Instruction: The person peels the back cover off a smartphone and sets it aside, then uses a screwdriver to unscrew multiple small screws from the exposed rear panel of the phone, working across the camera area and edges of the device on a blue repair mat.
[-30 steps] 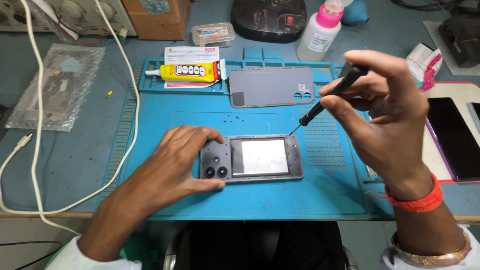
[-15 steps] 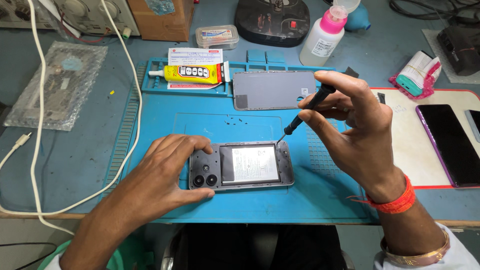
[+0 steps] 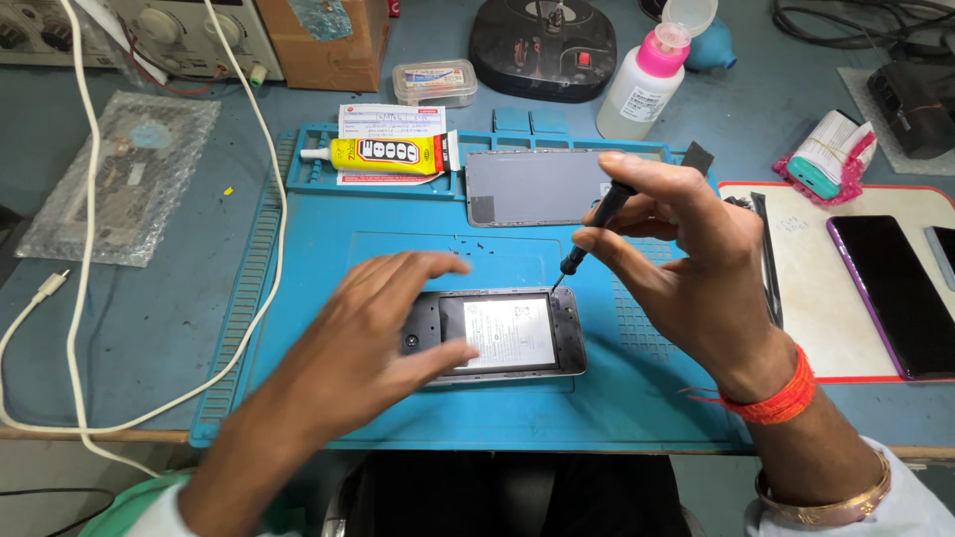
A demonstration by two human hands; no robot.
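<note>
My left hand (image 3: 383, 333) now shifted across the opened phone (image 3: 494, 335), fingers loosely spread on it, my right hand (image 3: 686, 254) fingers clamped on the screwdriver (image 3: 595, 224), tip at the phone's far right corner, blue mat (image 3: 328, 249) beneath

I work at a phone repair bench: a blue silicone repair mat (image 3: 298, 398), a glue tube (image 3: 383, 152), a solvent bottle (image 3: 642, 89), spare phones (image 3: 890, 293) and bench instruments (image 3: 149, 30) surround me.

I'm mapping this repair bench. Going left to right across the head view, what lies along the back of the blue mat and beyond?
Bubble-wrap bag → yellow glue tube → grey back cover → white bottle with pink cap → dark phone on the white pad.
</note>
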